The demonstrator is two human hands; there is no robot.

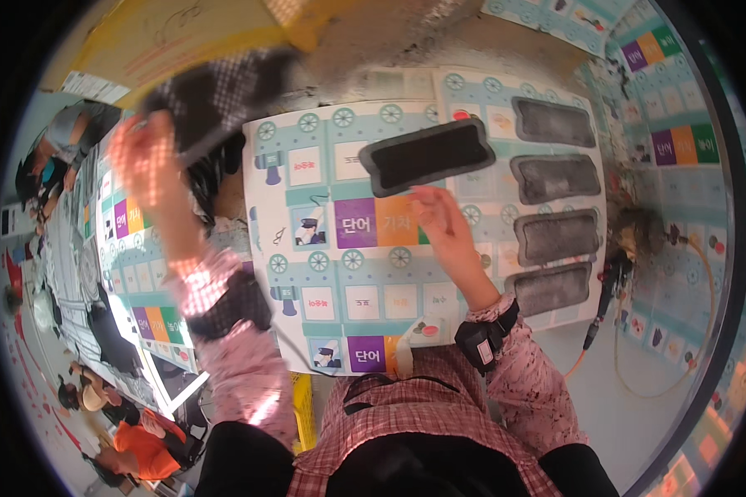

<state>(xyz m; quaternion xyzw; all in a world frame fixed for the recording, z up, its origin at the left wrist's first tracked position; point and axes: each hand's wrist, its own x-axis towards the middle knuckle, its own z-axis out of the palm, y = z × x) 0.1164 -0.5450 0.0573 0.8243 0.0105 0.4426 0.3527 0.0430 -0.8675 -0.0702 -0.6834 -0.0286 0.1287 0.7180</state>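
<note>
A black pad with a grey, wavy-edged border (pixel 427 157) lies tilted on the printed sheet. Just below its lower edge is my right hand (pixel 444 222), fingers loosely stretched and apart, holding nothing that I can see. My left hand (pixel 147 161) is raised at the far left, smeared by motion and speckled with light. Beside it is a blurred dark piece (pixel 228 99) with a checkered light pattern. Whether the left fingers grip that piece cannot be made out. Several similar grey pads (pixel 558 236) lie in a column along the sheet's right side.
The table is covered by a sheet printed with coloured blocks and wheels (pixel 373 296). A yellowed cardboard box (pixel 166 41) stands at the far left. To the right hangs a black-handled tool (pixel 612 282) with an orange hose (pixel 578 360). Other people (pixel 145 443) are at the left.
</note>
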